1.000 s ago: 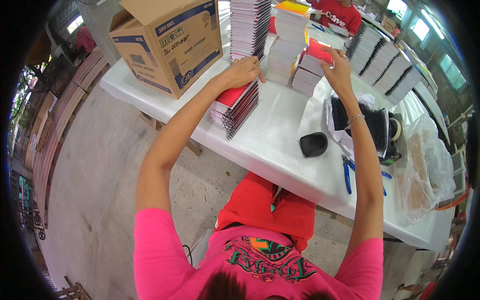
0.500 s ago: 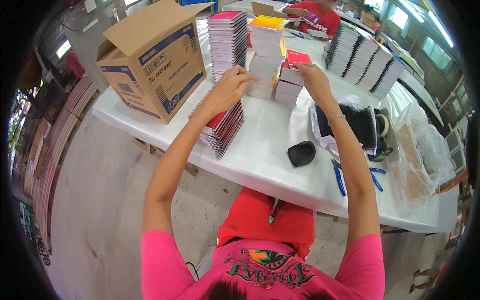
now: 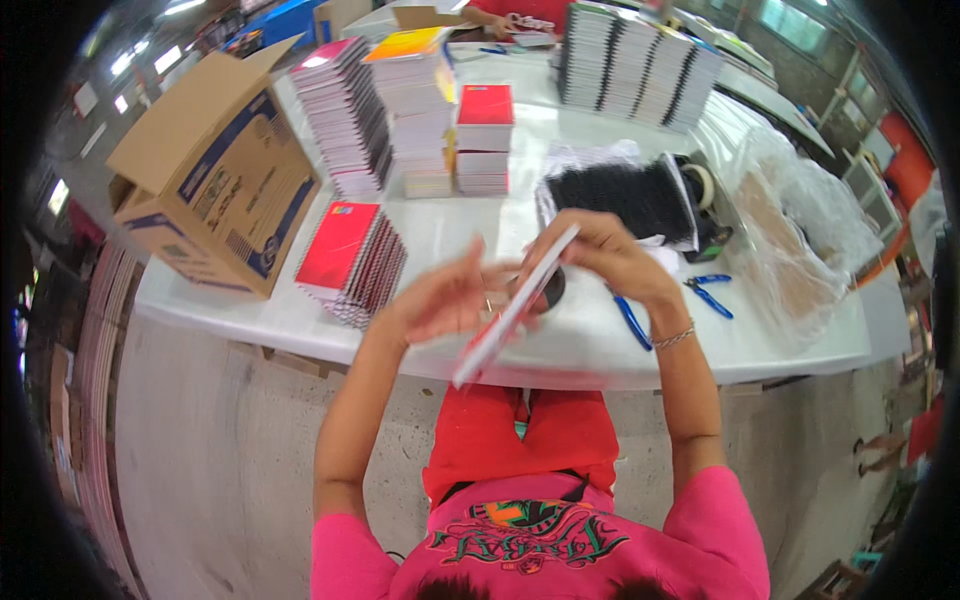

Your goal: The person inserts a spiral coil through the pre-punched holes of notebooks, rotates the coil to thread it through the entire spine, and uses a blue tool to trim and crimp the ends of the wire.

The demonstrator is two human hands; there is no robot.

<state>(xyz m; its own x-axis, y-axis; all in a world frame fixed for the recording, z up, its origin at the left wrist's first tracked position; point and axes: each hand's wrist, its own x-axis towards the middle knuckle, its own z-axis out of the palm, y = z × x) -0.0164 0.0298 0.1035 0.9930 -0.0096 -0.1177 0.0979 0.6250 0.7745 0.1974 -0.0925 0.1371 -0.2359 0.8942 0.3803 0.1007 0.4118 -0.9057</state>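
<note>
My right hand (image 3: 610, 255) pinches a thin red-covered notebook (image 3: 512, 312) by its upper end, holding it tilted and edge-on above the table's front edge. My left hand (image 3: 445, 298) is beside it, blurred, fingers spread, some of them partly behind the notebook; whether they touch it I cannot tell. A stack of red spiral notebooks (image 3: 342, 248) sits to the left of that hand. Farther back stands a pile of red-covered pads (image 3: 486, 135), with no spiral visible on them. A dark, rounded object (image 3: 553, 287) lies partly hidden behind my hands.
At left stands an open cardboard box (image 3: 225, 185). Tall stacks of pink notebooks (image 3: 340, 115) and yellow-topped pads (image 3: 415, 100) rise behind. Black binding coils (image 3: 625, 200), blue pliers (image 3: 712, 295), a plastic bag (image 3: 800, 230) and more spiral notebooks (image 3: 635, 75) occupy the right. Across the table a person (image 3: 520, 15) sits.
Both hands have come back from the stacks toward me, the right one bringing a red-covered notebook off the red pile. The head view has shifted, moving the table's contents left and up.
</note>
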